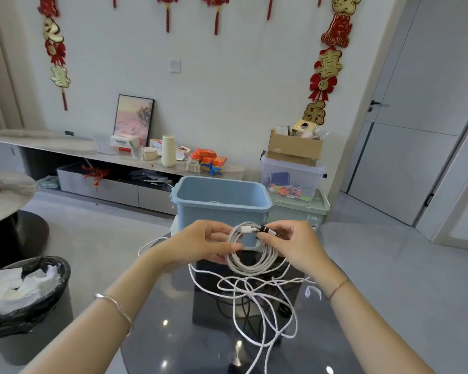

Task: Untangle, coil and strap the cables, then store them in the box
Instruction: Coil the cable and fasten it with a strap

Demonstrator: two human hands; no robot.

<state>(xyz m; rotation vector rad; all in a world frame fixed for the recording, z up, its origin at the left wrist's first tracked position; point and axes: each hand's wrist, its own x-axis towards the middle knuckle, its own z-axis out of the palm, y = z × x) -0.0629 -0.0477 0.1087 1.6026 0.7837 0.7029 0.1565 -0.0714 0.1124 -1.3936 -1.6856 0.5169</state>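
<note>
— What do the hands have hold of, seen from the head camera?
— Both are raised in the middle of the frame, over the dark glossy bench (pixel 173 333). The left hand (pixel 200 244) pinches the left side of a coiled cable (pixel 250 263), thumb in front and fingers curled behind the white loops.
— And the other?
— The right hand (pixel 295 245) is at the coil's top right. Its fingertips pinch a black strap (pixel 264 229) that wraps the loops just beside the white plugs. I cannot tell whether the strap is fastened.
— Where is the rest of it?
— The loose cables (pixel 254 298) lie in a white tangle on the bench right below the coil, at lower centre. Strands run toward the bottom edge, and one loops out to the left behind the left wrist.
— The box?
— The blue box (pixel 222 203) stands open-topped just behind the hands, above centre. The coil is held in front of its near wall, not inside it.
— Anything else about?
— A waste bin (pixel 25 292) with a black liner and white paper sits at lower left. To the right of the box is a clear tub (pixel 292 176) with a cardboard carton (pixel 295 147) on top.
</note>
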